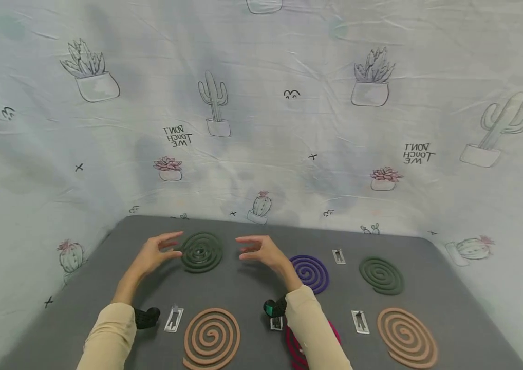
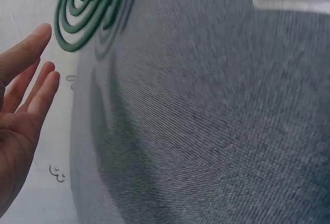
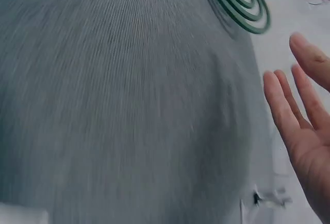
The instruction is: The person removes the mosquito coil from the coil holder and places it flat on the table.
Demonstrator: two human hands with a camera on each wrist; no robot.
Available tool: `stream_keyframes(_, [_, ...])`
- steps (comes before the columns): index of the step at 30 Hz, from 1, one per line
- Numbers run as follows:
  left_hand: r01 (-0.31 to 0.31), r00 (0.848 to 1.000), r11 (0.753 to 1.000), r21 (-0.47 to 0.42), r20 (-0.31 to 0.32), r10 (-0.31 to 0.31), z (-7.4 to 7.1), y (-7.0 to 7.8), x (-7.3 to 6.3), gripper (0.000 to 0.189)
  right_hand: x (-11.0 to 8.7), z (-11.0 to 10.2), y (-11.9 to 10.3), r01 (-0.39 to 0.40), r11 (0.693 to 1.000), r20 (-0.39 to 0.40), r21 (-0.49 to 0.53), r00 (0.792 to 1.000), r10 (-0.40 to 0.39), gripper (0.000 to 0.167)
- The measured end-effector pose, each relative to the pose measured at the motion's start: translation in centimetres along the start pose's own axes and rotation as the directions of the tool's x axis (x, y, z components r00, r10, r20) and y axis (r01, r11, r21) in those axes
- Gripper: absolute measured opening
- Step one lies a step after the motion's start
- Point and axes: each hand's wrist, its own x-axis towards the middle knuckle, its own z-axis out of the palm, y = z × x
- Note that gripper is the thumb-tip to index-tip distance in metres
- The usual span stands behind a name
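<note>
A dark green mosquito coil [image 1: 202, 266] stands at the back of the table, with a bit of metal showing at its centre. In both wrist views the green coil [image 2: 72, 42] appears raised, a shadow beneath it. My left hand [image 1: 152, 253] is just left of this coil, its fingers loosely bent and holding nothing; whether the thumb touches the rim I cannot tell. Apart from the coil, on its right, my right hand [image 1: 263, 252] hangs in the air with fingers spread and nothing in them. Its palm [image 3: 309, 147] shows in the right wrist view.
Other mosquito coils lie on the grey table [image 1: 238, 288]: purple [image 1: 310, 275], green [image 1: 381, 276], two tan [image 1: 212, 339] [image 1: 407, 338], and a red one [image 1: 296, 352] partly under my right sleeve. Several small metal stands [image 1: 174, 319] [image 1: 360, 322] [image 1: 338, 256] lie among them. A printed cloth [image 1: 261, 118] hangs behind.
</note>
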Motion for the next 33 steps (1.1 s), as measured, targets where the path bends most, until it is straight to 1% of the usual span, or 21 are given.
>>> stream_keyframes(3, [0.017, 1.0, 0.999, 0.035, 0.005, -0.018, -0.2, -0.5, -0.1, 0.06, 1.3, 1.5, 0.3, 0.009, 1.0, -0.068, -0.003, 0.998, -0.009, 0.047])
stream_keyframes(5, [0.027, 1.0, 0.998, 0.064, 0.006, -0.027, 0.0, -0.8, -0.2, 0.06, 1.8, 2.4, 0.2, 0.008, 1.0, -0.117, -0.016, 0.993, -0.01, 0.044])
stream_keyframes(7, [0.04, 0.999, 0.995, 0.094, 0.007, -0.04, 0.3, -1.0, -0.3, 0.06, 2.2, 3.2, 0.5, -0.006, 1.0, -0.141, -0.014, 0.99, 0.004, 0.044])
stream_keyframes(12, [0.077, 0.997, 0.987, 0.145, 0.013, -0.079, 1.1, -1.4, -0.5, 0.061, 3.0, 4.7, 1.4, -0.057, 0.998, -0.138, 0.006, 0.989, 0.057, 0.048])
stream_keyframes(15, [0.073, 0.997, 0.986, 0.15, 0.014, -0.076, 1.3, -1.7, -0.5, 0.06, 3.3, 5.4, 1.7, -0.085, 0.996, -0.139, -0.003, 0.987, 0.084, 0.05])
stream_keyframes(22, [0.048, 0.998, 0.993, 0.111, 0.023, -0.05, 1.4, -1.9, -0.3, 0.057, 4.1, 6.1, 1.9, -0.093, 0.994, -0.161, -0.063, 0.984, 0.082, 0.051])
stream_keyframes(26, [0.057, 0.997, 0.992, 0.112, 0.043, -0.062, 1.4, -1.7, 0.1, 0.057, 4.4, 6.2, 1.7, -0.102, 0.991, -0.182, -0.083, 0.979, 0.086, 0.054])
stream_keyframes(29, [0.07, 0.995, 0.992, 0.108, 0.058, -0.077, 1.5, -1.7, 0.4, 0.058, 4.4, 6.1, 1.6, -0.103, 0.992, -0.2, -0.077, 0.976, 0.086, 0.056])
stream_keyframes(33, [0.069, 0.995, 0.993, 0.094, 0.07, -0.075, 1.7, -1.7, 0.9, 0.058, 4.3, 5.8, 1.5, -0.103, 0.992, -0.21, -0.069, 0.974, 0.086, 0.059])
